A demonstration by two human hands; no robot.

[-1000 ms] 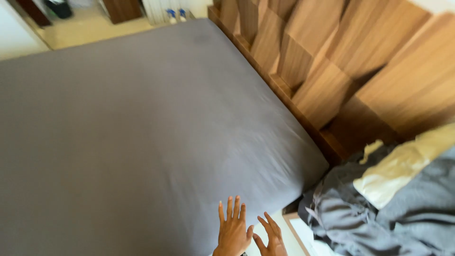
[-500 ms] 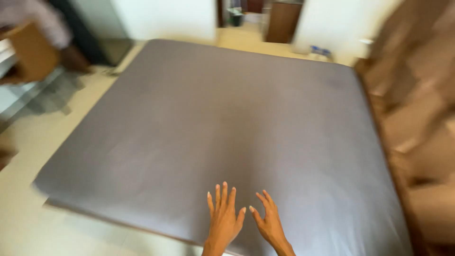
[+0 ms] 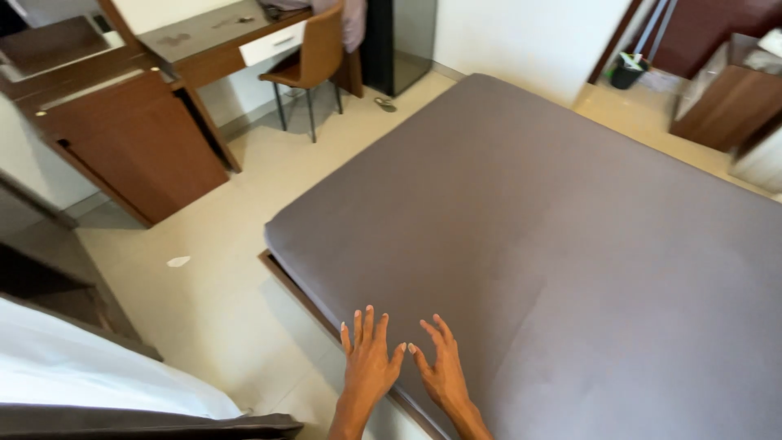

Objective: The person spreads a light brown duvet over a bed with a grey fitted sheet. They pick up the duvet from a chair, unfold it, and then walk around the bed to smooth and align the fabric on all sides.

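A large mattress covered by a smooth grey fitted sheet [image 3: 554, 236] fills the right and middle of the head view. My left hand [image 3: 368, 365] and my right hand [image 3: 440, 368] lie side by side at its near edge, fingers spread and palms down. The right hand rests flat on the grey sheet. The left hand sits over the mattress edge, beside the wooden bed frame [image 3: 301, 293]. Neither hand holds anything.
A wooden desk with a white drawer [image 3: 220, 41] and a brown chair [image 3: 309, 57] stand at the far left. A dark wooden cabinet [image 3: 130, 147] is left of the tiled floor. White bedding [image 3: 90, 367] lies at the bottom left. A wooden unit [image 3: 725, 98] stands far right.
The view has swung left, from the wooden headboard side to the desk side of the room. Both hands stay spread at the mattress edge.
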